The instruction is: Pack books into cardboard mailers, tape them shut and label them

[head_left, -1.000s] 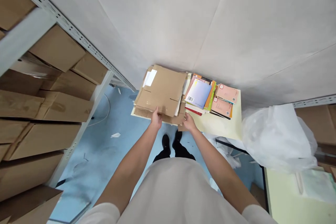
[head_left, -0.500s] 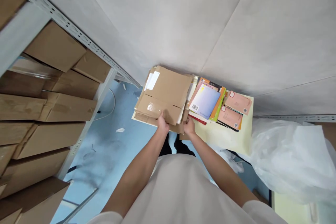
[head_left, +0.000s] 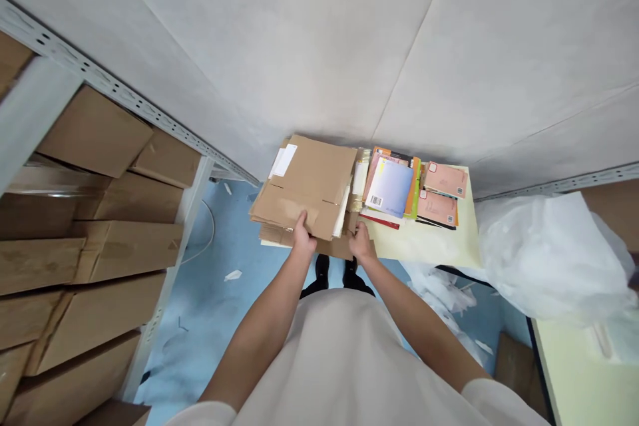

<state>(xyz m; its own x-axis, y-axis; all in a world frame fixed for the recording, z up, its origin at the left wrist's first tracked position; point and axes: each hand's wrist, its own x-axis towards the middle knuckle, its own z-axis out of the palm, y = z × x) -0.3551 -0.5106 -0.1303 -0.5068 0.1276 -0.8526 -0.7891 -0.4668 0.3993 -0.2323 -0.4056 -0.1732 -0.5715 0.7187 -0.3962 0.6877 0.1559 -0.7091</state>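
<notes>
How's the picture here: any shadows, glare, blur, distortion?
Head view: soft light, a shadow on the wall behind the table; wide-angle stretching toward the edges; faint sheen on tape across the top cardboard; print on the pink booklets too soft to read.

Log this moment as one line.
left hand: thumb atop cardboard, near edge | right hand: at lower sheets, grip unclear | books: on table, right of cardboard

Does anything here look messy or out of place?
Yes, some litter. A white scrap lies loose on the blue floor, left of the shoes, and crumpled, whitish plastic film lies below the front edge of the table. The flattened cardboard is stacked unevenly, its lower layers jutting out past the top one.
</notes>
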